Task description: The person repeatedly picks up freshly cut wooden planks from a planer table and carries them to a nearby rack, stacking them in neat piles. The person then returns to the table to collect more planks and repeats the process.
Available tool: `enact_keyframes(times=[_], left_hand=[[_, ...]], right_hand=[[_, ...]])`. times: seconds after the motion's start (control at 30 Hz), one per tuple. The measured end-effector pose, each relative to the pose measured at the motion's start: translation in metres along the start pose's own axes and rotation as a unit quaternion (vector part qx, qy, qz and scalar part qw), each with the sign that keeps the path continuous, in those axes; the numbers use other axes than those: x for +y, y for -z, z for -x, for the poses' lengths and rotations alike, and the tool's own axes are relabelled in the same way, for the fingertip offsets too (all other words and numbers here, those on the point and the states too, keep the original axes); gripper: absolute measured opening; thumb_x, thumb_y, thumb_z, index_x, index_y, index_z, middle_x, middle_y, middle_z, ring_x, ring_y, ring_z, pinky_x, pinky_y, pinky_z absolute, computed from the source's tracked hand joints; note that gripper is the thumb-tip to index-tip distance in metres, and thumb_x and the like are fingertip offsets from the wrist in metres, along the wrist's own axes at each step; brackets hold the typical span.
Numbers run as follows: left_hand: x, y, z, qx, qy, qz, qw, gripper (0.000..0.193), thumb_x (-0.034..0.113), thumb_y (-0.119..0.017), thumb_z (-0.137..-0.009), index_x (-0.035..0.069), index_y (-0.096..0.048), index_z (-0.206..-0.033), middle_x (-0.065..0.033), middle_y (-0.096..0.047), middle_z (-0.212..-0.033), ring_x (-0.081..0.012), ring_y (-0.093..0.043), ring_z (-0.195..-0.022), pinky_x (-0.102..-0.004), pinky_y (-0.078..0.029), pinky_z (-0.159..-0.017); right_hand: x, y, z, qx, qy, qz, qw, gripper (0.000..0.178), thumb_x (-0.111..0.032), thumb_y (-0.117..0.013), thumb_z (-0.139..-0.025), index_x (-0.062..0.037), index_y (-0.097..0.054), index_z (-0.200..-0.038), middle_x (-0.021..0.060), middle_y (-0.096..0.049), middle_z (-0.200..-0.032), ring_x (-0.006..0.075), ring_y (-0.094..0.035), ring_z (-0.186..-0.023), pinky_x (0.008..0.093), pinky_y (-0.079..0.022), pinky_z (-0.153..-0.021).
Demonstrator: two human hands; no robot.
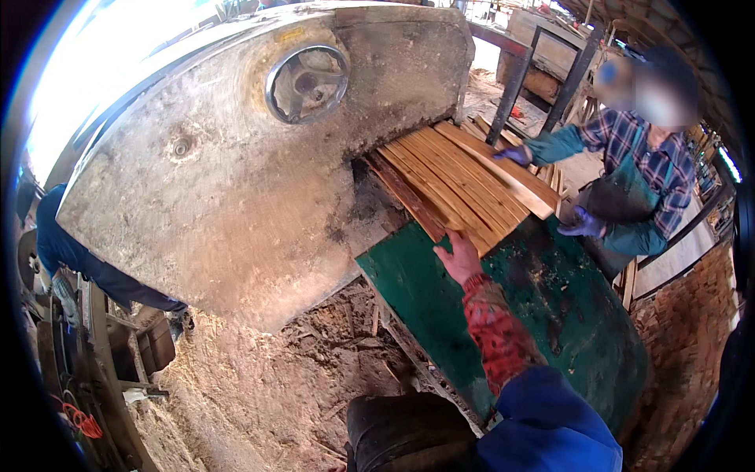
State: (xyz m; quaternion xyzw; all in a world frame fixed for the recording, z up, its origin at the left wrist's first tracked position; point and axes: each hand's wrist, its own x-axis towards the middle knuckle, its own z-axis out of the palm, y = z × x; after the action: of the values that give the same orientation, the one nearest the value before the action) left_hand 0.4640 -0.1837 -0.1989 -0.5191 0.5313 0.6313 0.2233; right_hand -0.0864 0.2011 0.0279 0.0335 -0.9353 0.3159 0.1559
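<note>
My right hand (460,257) reaches in from the lower right in a blue sleeve with a red patterned cuff. Its fingers are at the near end of several wooden boards (460,185) lying side by side, closed on a board at their left side. The leftmost board (406,197) has a dark reddish-brown edge. The boards stretch from an opening in a large dusty machine housing (228,165) onto a green metal table (425,275). My left hand does not show.
Across the table, a co-worker in a plaid shirt has purple-gloved hands (583,223) by a thicker plank (503,173). A handwheel (307,84) sits on the housing. Another person in dark blue (94,263) bends at the left. Sawdust (236,393) covers the floor.
</note>
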Motion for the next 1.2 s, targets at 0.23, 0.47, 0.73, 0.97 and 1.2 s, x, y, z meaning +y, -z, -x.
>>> enact_keyframes(times=[0.23, 0.47, 0.73, 0.97, 1.2], left_hand=[[0.087, -0.032, -0.025, -0.015, -0.001, -0.034, 0.999, 0.028, 0.024, -0.068, -0.086, -0.002, -0.064, -0.095, -0.0066, -0.068, -0.079, -0.0178, -0.065, -0.070, -0.0313, -0.053, -0.063], [0.237, -0.035, -0.070, -0.073, -0.165, -0.145, 0.973, 0.023, 0.018, -0.066, -0.086, -0.005, -0.065, -0.087, -0.0094, -0.068, -0.077, -0.0181, -0.065, -0.066, -0.0302, -0.053, -0.060], [0.437, -0.173, -0.058, -0.258, -0.393, -0.124, 0.874, 0.033, 0.009, -0.066, -0.087, -0.007, -0.057, -0.114, -0.0106, -0.068, -0.089, -0.0143, -0.064, -0.074, -0.0286, -0.053, -0.065], [0.458, -0.296, -0.015, -0.370, -0.317, -0.047, 0.872, 0.034, 0.018, -0.070, -0.090, -0.006, -0.056, -0.110, -0.0082, -0.066, -0.087, -0.0130, -0.064, -0.075, -0.0282, -0.054, -0.064], [0.477, -0.349, 0.018, -0.325, -0.300, -0.084, 0.893, 0.035, 0.018, -0.075, -0.084, -0.007, -0.059, -0.103, -0.0106, -0.068, -0.092, -0.0148, -0.064, -0.080, -0.0298, -0.055, -0.067]], right_hand=[[0.033, -0.057, -0.077, -0.103, -0.041, 0.123, 0.986, 0.030, -0.029, -0.067, -0.081, -0.0034, -0.061, -0.096, 0.0224, -0.060, -0.111, 0.0418, -0.059, -0.100, 0.0489, -0.050, -0.082], [0.023, -0.026, 0.048, -0.102, -0.087, 0.037, 0.990, 0.026, -0.024, -0.066, -0.081, -0.0006, -0.059, -0.091, 0.0229, -0.056, -0.098, 0.0435, -0.056, -0.092, 0.0479, -0.048, -0.077], [-0.043, 0.021, 0.201, -0.048, -0.205, 0.026, 0.977, 0.040, -0.012, -0.068, -0.078, -0.0062, -0.063, -0.118, 0.0190, -0.057, -0.099, 0.0389, -0.058, -0.092, 0.0450, -0.049, -0.077], [-0.075, 0.018, 0.212, -0.056, -0.152, 0.096, 0.982, 0.047, -0.011, -0.072, -0.075, -0.0119, -0.063, -0.122, 0.0125, -0.057, -0.103, 0.0340, -0.055, -0.095, 0.0437, -0.048, -0.079], [-0.090, 0.033, 0.200, -0.138, -0.120, 0.093, 0.979, 0.057, -0.016, -0.078, -0.069, -0.0106, -0.062, -0.123, 0.0139, -0.053, -0.109, 0.0344, -0.053, -0.097, 0.0425, -0.047, -0.082]])
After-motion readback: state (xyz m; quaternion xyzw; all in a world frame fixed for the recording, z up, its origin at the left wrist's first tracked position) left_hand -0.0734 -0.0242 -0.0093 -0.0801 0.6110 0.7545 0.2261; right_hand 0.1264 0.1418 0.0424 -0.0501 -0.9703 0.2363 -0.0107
